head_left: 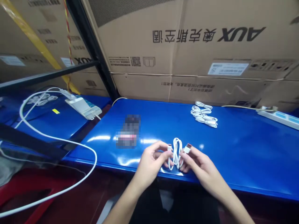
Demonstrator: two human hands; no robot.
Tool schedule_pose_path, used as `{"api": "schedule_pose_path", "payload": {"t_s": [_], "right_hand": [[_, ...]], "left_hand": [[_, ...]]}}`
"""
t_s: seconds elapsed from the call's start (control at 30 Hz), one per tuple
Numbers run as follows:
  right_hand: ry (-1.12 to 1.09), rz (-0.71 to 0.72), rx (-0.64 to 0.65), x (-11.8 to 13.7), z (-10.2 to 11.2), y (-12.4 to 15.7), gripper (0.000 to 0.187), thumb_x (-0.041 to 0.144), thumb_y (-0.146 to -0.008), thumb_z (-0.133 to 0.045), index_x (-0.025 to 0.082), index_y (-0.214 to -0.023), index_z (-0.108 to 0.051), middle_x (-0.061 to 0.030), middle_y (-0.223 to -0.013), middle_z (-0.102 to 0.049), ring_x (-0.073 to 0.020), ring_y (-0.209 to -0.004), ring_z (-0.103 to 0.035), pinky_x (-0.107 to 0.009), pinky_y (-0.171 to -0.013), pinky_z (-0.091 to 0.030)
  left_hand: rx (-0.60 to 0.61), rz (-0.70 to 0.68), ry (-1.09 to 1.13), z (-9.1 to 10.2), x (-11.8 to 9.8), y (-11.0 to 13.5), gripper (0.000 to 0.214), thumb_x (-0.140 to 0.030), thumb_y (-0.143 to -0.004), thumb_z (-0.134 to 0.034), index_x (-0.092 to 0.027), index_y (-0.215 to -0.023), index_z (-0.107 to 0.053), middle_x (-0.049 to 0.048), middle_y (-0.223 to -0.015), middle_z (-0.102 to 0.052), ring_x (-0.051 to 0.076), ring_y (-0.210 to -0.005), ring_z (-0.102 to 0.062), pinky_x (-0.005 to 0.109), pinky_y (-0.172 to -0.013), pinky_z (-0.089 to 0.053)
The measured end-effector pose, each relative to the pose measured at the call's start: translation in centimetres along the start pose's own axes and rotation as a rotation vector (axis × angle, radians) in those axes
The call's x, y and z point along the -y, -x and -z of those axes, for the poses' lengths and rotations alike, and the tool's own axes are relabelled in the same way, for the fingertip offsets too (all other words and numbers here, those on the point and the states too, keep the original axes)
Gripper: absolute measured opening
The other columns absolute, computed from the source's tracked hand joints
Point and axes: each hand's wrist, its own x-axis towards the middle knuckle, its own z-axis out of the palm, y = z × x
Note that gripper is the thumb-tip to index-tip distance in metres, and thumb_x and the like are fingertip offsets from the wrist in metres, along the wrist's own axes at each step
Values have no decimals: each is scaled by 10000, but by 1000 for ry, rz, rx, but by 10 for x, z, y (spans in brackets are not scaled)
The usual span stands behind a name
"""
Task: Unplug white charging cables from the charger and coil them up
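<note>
A coiled white USB cable [177,152] is held between my two hands above the front edge of the blue table. My left hand [153,160] pinches one small plug end between thumb and fingers. In my right hand [198,165] is the larger USB plug, its metal end pointing up and away from me. The looped middle of the cable stands upright between my fingertips. Several bundled white cables [203,115] lie farther back on the table, to the right.
A blurred-out dark object [129,132] lies left on the blue table [245,149]. White power strips sit at right [280,118] and left [83,107]; a thick white cord [93,155] loops at left. A black shelf post [93,46] and cardboard boxes [187,56] stand behind.
</note>
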Motion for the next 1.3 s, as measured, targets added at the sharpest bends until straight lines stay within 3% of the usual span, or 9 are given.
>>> {"api": "schedule_pose_path", "payload": {"t_s": [0.2, 0.37, 0.5, 0.6, 0.73, 0.97, 1.07, 1.2, 1.3], "right_hand": [[356, 258, 35, -1, -5, 7, 302, 240, -1047, -341, 242, -970, -633, -43, -840, -612, -205, -732, -612, -327, -687, -498], [453, 311, 12, -2, -7, 5, 321, 174, -1013, -353, 247, -982, -665, -42, -794, -576, -204, -702, -590, -316, -639, -487], [453, 333, -93, -3, -12, 6, 332, 246, -1043, -355, 248, -1010, -685, -93, -956, -623, -221, -794, -624, -344, -681, -516], [295, 222, -196, -5, -12, 7, 293, 390, -1041, -449, 231, -954, -679, -86, -902, -644, -229, -784, -649, -343, -662, -532], [-6, -68, -173, -9, -4, 2, 356, 554, -962, -578, 206, -950, -648, -36, -718, -632, -220, -664, -661, -310, -548, -552], [-173, -176, -155, -14, 2, 1, 523, 613, -901, -642, 202, -1218, -588, -22, -697, -709, -253, -663, -724, -390, -646, -624], [-192, -197, -180, -15, 4, 2, 523, 639, -875, -656, 210, -1171, -613, -41, -728, -730, -266, -678, -733, -406, -659, -630], [-174, -161, -110, -17, 4, 0, 440, 588, -921, -630, 234, -1180, -597, -31, -793, -726, -240, -712, -725, -380, -686, -623], [-182, -167, -89, -18, 3, -1, 424, 556, -940, -620, 239, -1211, -544, -33, -816, -722, -251, -766, -732, -388, -712, -623]], "left_hand": [[-59, -252, -203, -6, 6, 13, 191, -155, -915, -614, -205, -805, -762, 25, -821, -701, 152, -681, -636, 273, -631, -520], [-67, -308, -229, -6, 6, 13, 206, -139, -904, -603, -220, -790, -754, 24, -805, -706, 182, -737, -660, 312, -692, -546], [-61, -281, -302, -5, 5, 11, 173, -196, -903, -636, -216, -768, -742, 35, -836, -726, 211, -834, -692, 330, -775, -552], [-92, -165, -347, -7, 4, 10, 138, -311, -943, -626, -213, -877, -698, 18, -803, -718, 183, -715, -685, 295, -682, -545], [-114, -31, -410, -13, 2, 5, 218, -439, -1009, -492, -237, -1039, -567, -43, -590, -648, 157, -470, -598, 261, -507, -468], [-119, 19, -478, -19, 3, -12, 223, -455, -1018, -437, -243, -1037, -502, -47, -551, -630, 163, -404, -584, 250, -433, -423], [-140, 17, -413, -19, 6, -15, 231, -464, -998, -485, -238, -1016, -525, -21, -695, -645, 157, -493, -632, 232, -414, -450], [-118, -87, -548, -22, 4, -13, 176, -379, -995, -514, -234, -964, -608, 42, -983, -686, 200, -864, -703, 245, -570, -526], [-101, -94, -623, -24, 1, -10, 181, -354, -1029, -446, -243, -976, -579, 28, -945, -710, 202, -863, -701, 281, -672, -518]]}}
